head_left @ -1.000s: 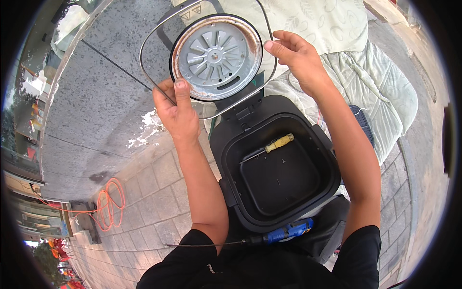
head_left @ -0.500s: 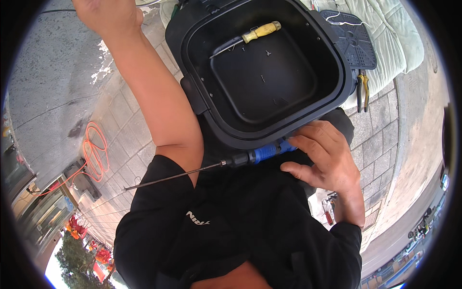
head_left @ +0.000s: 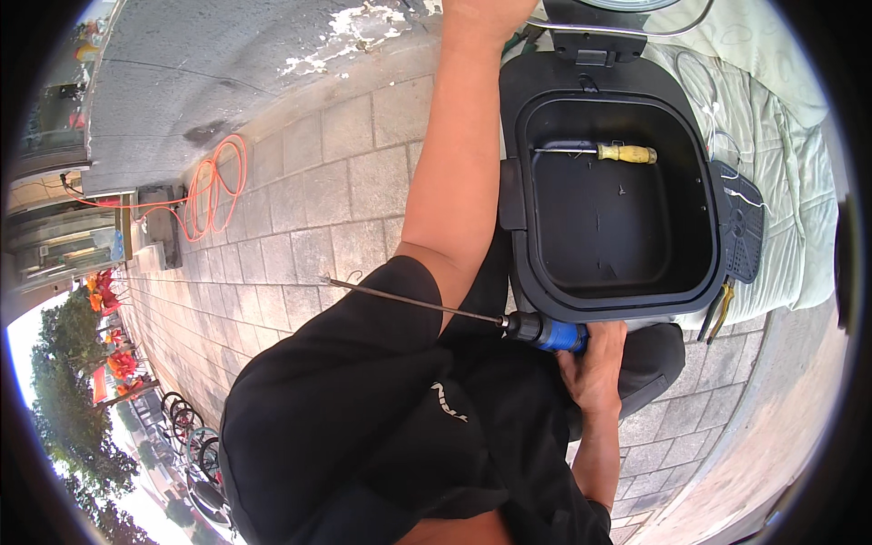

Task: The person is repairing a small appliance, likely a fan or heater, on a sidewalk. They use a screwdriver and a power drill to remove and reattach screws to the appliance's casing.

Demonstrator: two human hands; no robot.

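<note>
My right hand (head_left: 601,363) is closed round the rear of a blue and black power drill (head_left: 556,334), just below the near rim of a black air fryer body (head_left: 618,309). A long thin bit (head_left: 418,303) sticks out of the drill's chuck to the left, across my left sleeve. Inside the fryer's cavity lie a yellow-handled screwdriver (head_left: 627,153) and several small screws (head_left: 621,191). My left arm reaches along the fryer's left side to the far edge. Only the base of my left hand (head_left: 490,13) shows there; its fingers are out of the picture.
Right of the fryer, a black perforated plate (head_left: 743,222) rests on a pale quilted cloth (head_left: 795,241). Pliers (head_left: 719,311) with yellow and black handles are by the cloth's edge. An orange cable (head_left: 216,186) lies coiled on the paving (head_left: 318,182) at left.
The view has turned, moving the fryer rightward in the picture. My right hand, loosely spread at the drill before, has closed round it. My left arm still reaches to the far side.
</note>
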